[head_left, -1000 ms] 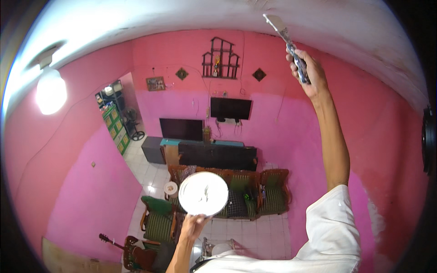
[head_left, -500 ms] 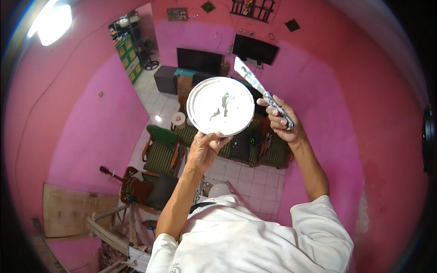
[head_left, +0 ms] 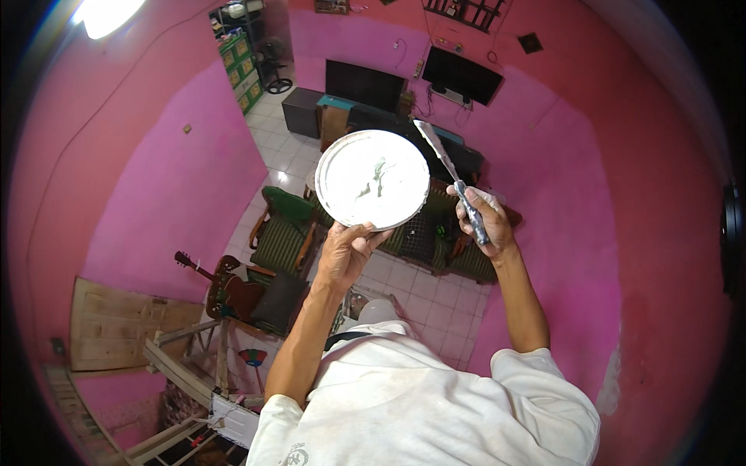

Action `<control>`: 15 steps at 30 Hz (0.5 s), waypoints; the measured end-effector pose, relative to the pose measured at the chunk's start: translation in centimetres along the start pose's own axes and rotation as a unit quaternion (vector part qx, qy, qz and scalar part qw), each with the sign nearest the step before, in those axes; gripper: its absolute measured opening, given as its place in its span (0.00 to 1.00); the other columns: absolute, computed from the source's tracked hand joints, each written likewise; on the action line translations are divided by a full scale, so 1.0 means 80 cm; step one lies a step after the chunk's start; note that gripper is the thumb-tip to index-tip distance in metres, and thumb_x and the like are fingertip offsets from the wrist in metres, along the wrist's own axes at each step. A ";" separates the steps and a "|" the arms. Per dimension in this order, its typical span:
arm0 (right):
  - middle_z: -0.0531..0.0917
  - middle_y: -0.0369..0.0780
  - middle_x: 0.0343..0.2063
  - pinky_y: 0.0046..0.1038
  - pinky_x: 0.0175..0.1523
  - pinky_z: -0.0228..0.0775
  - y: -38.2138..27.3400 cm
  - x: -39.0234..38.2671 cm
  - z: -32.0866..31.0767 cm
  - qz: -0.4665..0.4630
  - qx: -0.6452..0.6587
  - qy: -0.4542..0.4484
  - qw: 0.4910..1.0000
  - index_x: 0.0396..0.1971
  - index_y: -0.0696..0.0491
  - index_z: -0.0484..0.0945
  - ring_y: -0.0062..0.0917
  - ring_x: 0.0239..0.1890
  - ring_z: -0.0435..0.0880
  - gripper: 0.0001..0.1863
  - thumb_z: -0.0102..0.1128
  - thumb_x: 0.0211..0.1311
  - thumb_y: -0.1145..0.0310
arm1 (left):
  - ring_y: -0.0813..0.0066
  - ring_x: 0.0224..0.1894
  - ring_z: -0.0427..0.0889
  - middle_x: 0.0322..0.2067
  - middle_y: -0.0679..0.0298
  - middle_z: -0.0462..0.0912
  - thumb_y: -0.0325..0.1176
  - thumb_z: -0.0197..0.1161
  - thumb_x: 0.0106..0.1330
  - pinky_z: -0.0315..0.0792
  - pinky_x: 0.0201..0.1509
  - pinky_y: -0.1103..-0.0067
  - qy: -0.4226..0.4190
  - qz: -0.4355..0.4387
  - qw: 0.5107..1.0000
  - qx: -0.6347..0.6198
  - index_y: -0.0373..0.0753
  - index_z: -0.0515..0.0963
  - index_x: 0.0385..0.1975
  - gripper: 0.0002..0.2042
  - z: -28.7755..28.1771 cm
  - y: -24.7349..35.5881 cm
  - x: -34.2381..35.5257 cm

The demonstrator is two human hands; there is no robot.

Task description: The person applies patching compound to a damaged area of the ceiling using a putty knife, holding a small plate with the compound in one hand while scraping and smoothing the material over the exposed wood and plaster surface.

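My left hand (head_left: pixel 347 250) holds a round white plate (head_left: pixel 372 180) by its near rim, with a smear of white and greenish paste on its face. My right hand (head_left: pixel 483 221) grips the handle of a putty knife (head_left: pixel 444 166); its flat blade points up and left, its tip just beside the plate's right edge. Both hands are raised in front of my chest, above a pink-walled room seen far below.
Pink walls surround me, the right wall (head_left: pixel 645 233) close by my arm. Below are green armchairs (head_left: pixel 284 233), a guitar (head_left: pixel 221 283), a dark cabinet with two screens (head_left: pixel 365 81), a tiled floor and wooden scaffold rails (head_left: pixel 183 365) at lower left.
My right hand came down from the ceiling with the putty knife and now sits beside the plate. The view tilted downward and the plate came closer.
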State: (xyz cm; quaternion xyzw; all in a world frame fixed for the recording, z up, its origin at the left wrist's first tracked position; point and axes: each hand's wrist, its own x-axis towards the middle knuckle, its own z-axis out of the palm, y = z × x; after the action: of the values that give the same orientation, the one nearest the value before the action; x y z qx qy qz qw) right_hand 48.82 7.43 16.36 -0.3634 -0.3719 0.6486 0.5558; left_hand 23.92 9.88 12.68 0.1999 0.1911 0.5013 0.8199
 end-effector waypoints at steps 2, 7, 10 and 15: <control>0.77 0.36 0.20 0.15 0.23 0.69 0.003 -0.003 0.000 -0.061 -0.168 0.066 0.982 0.38 0.60 0.74 0.13 0.15 0.72 0.16 0.55 0.58 0.62 | 0.62 0.50 0.72 0.49 0.51 0.68 0.18 0.54 0.53 0.73 0.53 0.68 0.012 0.005 1.000 -0.002 0.31 0.53 0.54 0.27 -0.002 -0.004 0.003; 0.77 0.34 0.21 0.13 0.23 0.67 0.026 -0.011 -0.011 -0.112 -0.229 0.096 0.962 0.38 0.61 0.74 0.13 0.18 0.74 0.13 0.60 0.55 0.70 | 0.62 0.49 0.73 0.49 0.51 0.67 0.18 0.54 0.53 0.73 0.52 0.69 0.030 0.023 0.999 -0.013 0.31 0.53 0.54 0.27 -0.005 -0.015 0.008; 0.79 0.35 0.21 0.16 0.25 0.69 0.040 -0.011 -0.011 -0.179 -0.401 0.142 0.887 0.35 0.60 0.77 0.15 0.19 0.77 0.12 0.63 0.49 0.74 | 0.63 0.49 0.73 0.49 0.52 0.67 0.18 0.53 0.54 0.72 0.52 0.69 0.036 0.039 0.999 -0.013 0.30 0.53 0.54 0.26 -0.006 -0.019 0.010; 0.76 0.39 0.23 0.25 0.27 0.70 0.058 -0.004 0.002 -0.336 -0.598 0.124 0.717 0.37 0.55 0.78 0.27 0.23 0.78 0.15 0.64 0.45 0.75 | 0.63 0.49 0.72 0.48 0.52 0.68 0.18 0.52 0.54 0.72 0.53 0.67 0.040 0.041 0.998 -0.033 0.30 0.54 0.53 0.25 -0.009 -0.024 0.013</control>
State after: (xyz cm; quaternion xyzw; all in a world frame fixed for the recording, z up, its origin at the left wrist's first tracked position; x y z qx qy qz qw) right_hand 46.66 6.63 12.33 -0.5489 -0.7077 0.0106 0.4447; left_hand 25.43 10.13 10.95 0.1605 0.1991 0.5483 0.7962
